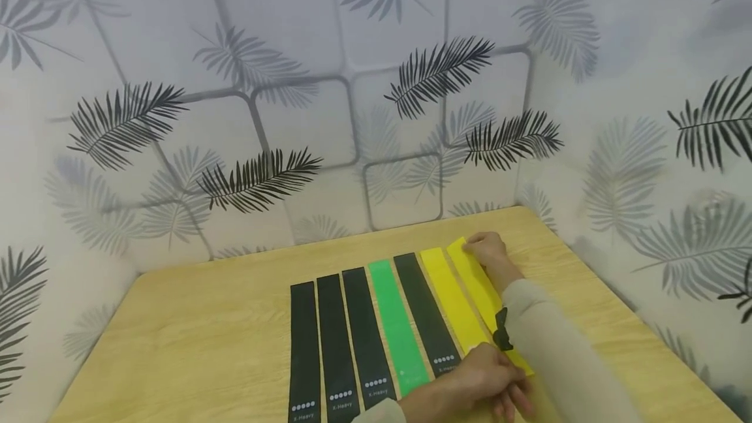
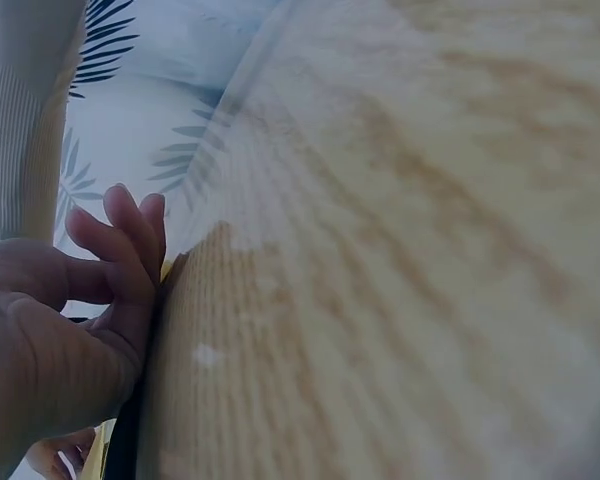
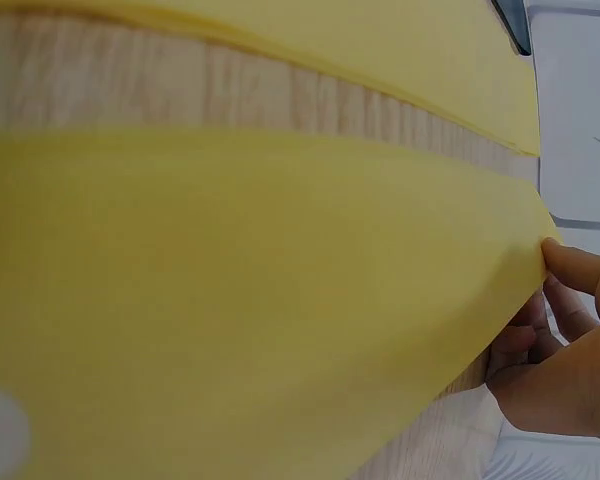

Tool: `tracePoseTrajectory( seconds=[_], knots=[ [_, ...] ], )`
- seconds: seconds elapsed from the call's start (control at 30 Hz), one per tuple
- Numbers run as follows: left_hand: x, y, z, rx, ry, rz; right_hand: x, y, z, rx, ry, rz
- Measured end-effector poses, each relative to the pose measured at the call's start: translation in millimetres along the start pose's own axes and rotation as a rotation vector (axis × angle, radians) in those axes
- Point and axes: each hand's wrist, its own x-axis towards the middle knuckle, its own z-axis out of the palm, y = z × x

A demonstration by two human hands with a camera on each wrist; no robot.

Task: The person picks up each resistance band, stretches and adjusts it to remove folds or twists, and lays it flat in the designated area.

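Observation:
Flat resistance bands lie side by side on the table. The rightmost yellow resistance band [image 1: 477,279] has its far end pinched by my right hand [image 1: 492,254], thumb on top and fingers beneath, as the right wrist view shows. That end is lifted a little off the wood. My left hand [image 1: 484,374] is at the same band's near end, its thumb and forefinger together at the edge and the other fingers spread. In the left wrist view the left hand [image 2: 80,310] mostly hides the band. A second yellow band [image 1: 449,292] lies just to the left.
Left of the yellow pair come a black band [image 1: 425,309], a green band [image 1: 399,325] and three more black bands [image 1: 335,338], several printed "X-Heavy". The wooden table [image 1: 176,331] meets a leaf-patterned wall [image 1: 317,116] behind and on the right.

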Motion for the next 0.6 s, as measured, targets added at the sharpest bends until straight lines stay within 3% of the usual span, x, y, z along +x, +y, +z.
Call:
tracePoseTrajectory(
  seconds=[0.33, 0.6],
  knots=[
    [-1.3, -7.8, -1.2, -0.012, 0.015, 0.007, 1.5, 3.6, 7.8, -0.165, 0.006, -0.055],
    [-0.8, -10.1, -0.3, -0.007, 0.042, 0.071, 1.0, 5.5, 4.0, -0.286, 0.031, -0.137]
  ],
)
